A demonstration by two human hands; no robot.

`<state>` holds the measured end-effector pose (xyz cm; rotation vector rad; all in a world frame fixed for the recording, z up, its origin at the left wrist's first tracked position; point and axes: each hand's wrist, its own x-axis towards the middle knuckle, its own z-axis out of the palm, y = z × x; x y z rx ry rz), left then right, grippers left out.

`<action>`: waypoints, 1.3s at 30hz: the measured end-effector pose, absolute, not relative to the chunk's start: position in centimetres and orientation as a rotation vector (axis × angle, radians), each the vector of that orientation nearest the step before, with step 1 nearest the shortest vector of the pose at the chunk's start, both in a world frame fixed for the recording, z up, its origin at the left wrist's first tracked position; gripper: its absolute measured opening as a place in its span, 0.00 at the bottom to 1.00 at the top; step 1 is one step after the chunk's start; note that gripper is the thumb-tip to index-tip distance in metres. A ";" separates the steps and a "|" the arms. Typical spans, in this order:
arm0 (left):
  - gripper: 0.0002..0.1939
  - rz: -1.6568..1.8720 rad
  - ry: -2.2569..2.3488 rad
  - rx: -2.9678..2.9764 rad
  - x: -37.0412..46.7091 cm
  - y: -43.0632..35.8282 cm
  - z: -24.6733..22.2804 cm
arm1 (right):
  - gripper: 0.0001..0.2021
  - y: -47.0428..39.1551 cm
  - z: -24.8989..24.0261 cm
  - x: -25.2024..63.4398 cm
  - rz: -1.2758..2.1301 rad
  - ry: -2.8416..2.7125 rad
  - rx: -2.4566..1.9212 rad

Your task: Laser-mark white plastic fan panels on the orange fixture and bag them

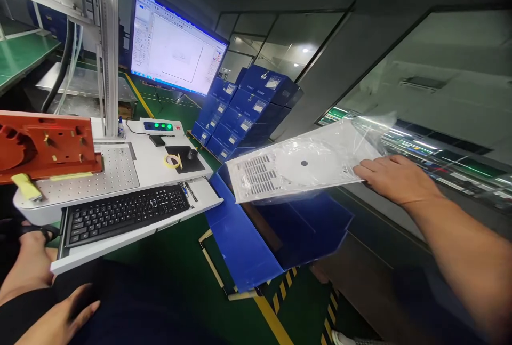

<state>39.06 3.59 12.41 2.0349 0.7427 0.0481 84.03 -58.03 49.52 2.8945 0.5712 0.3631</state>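
My right hand (386, 171) grips the right end of a flat white panel (304, 163) in a clear plastic bag (372, 126). The panel has rows of slots at its left end and a round area with a small dark centre. It is held tilted above an open blue box (248, 243). At the bottom left, my left hand (60, 318) is low beside my dark clothing, thumb and finger apart, with nothing seen in it. Part of this hand is cut off by the frame edge.
A white workbench bears an orange fixture (44, 145), yellow tape roll (173, 161) and control box (162, 126). A keyboard (128, 211) lies in its pulled-out drawer. Behind are a monitor (176, 41) and stacked blue boxes (248, 105). A strapped limb (34, 254) shows left.
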 end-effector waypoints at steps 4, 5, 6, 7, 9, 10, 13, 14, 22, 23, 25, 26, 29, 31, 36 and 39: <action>0.25 0.007 0.602 2.019 38.5 3.2 14.6 | 0.25 -51.9 51.8 84.5 0.299 0.775 2.977; 0.25 0.007 0.555 2.012 38.9 3.4 15.6 | 0.25 -49.7 52.2 84.5 0.256 0.829 3.008; 0.26 0.015 0.515 1.990 39.4 3.6 16.6 | 0.24 -47.3 52.4 84.3 0.194 0.883 3.062; 0.28 0.035 0.487 1.950 40.1 3.7 17.7 | 0.24 -44.7 52.6 84.0 0.141 0.938 3.118; 0.33 0.134 0.485 1.811 41.6 3.6 20.1 | 0.24 -39.2 52.6 83.0 0.035 1.106 3.179; 0.35 0.205 0.489 1.728 42.4 3.4 21.3 | 0.24 -36.3 52.5 82.3 -0.055 1.175 3.195; 0.34 0.367 0.416 1.522 44.6 2.4 24.4 | 0.20 -27.7 51.8 79.8 -0.267 1.564 3.128; 0.33 0.378 0.357 1.453 45.2 2.0 25.1 | 0.21 -24.8 51.6 79.0 -0.268 1.733 3.017; 0.23 0.659 0.572 1.292 44.2 2.2 23.5 | 0.28 -4.5 48.3 75.1 0.280 2.664 1.612; 0.25 0.737 0.628 1.270 43.4 2.5 23.0 | 0.29 -2.3 47.7 74.5 0.476 2.705 1.483; 0.27 0.862 0.703 1.177 41.5 2.7 22.4 | 0.29 1.6 46.7 72.7 0.867 2.726 1.181; 0.28 0.911 0.734 1.114 40.6 2.7 22.2 | 0.28 3.3 46.2 71.5 1.018 2.698 1.030; 0.31 1.055 0.802 0.955 38.2 2.0 21.7 | 0.26 7.0 45.1 67.6 1.244 2.531 0.769; 0.31 1.146 0.834 0.888 36.9 1.5 21.2 | 0.26 8.8 44.3 65.3 1.315 2.446 0.766; 0.27 1.272 0.878 0.744 34.5 1.0 20.6 | 0.26 12.7 42.0 61.1 1.421 2.539 0.826; 0.27 1.306 0.914 0.689 33.7 1.1 20.7 | 0.25 13.7 41.3 59.5 1.485 2.809 0.768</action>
